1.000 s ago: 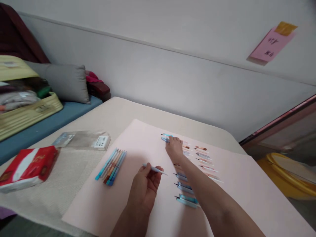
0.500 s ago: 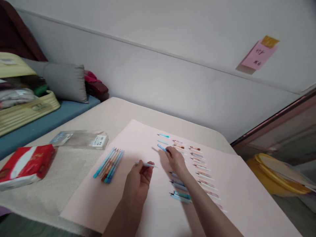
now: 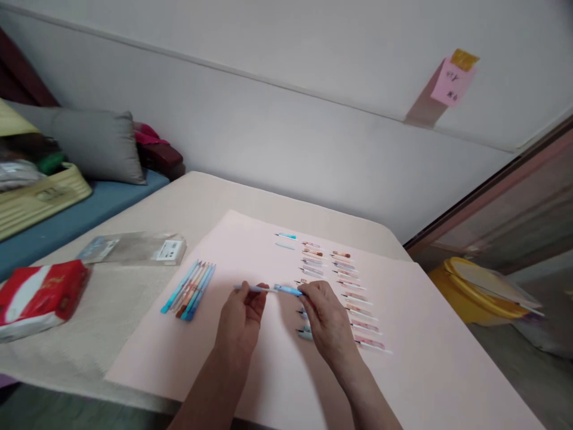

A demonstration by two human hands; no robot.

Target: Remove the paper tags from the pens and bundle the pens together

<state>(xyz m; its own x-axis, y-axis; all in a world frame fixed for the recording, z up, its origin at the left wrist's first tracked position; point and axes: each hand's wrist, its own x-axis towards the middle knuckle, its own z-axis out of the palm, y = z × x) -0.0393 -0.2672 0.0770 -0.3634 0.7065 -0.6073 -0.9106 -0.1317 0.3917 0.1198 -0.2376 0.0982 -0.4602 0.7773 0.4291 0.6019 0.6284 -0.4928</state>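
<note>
My left hand (image 3: pixel 242 313) pinches a thin pale-blue pen part (image 3: pixel 253 289) above a pink paper sheet (image 3: pixel 250 352). My right hand (image 3: pixel 326 316) pinches a bright blue pen piece (image 3: pixel 287 291), and its tip meets the end of the left hand's part. Behind and under my right hand lie two columns of small pen pieces (image 3: pixel 347 286), blue and brownish, partly hidden by the hand. Two more blue pieces (image 3: pixel 285 240) lie apart at the far end. A bundle of several assembled pens (image 3: pixel 188 289) rests to the left on the sheet.
A clear plastic package (image 3: pixel 132 249) and a red tissue pack (image 3: pixel 38 298) lie on the table at the left. Further left are a grey cushion (image 3: pixel 96 146) and a yellow basket (image 3: pixel 40 194). A yellow tub (image 3: pixel 474 289) stands low on the right.
My right hand picked a blue piece from the far end of the rows and drew it back to my left hand. The two parts now touch end to end.
</note>
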